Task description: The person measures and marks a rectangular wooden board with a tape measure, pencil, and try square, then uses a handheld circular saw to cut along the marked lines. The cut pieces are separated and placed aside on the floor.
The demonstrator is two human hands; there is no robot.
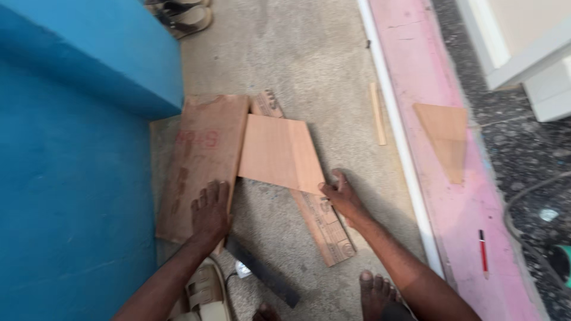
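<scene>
My left hand (210, 209) lies flat, fingers together, on the near end of a large brown plywood sheet (202, 148) that rests on the concrete floor beside a blue wall. My right hand (340, 195) grips the near right corner of a smaller pale plywood piece (279, 151), an angled four-sided cut lying partly over the brown sheet. Under that piece a long narrow brown plywood strip (326, 229) runs diagonally toward my feet.
A blue wall (71, 178) fills the left. A dark flat bar (264, 274) lies near my sandalled foot (205, 294). To the right run a white trim strip (404, 148) and a pink board (452, 196) bearing a triangular wood offcut (447, 134) and a red pencil (483, 252). A thin wood stick (377, 113) lies on the floor.
</scene>
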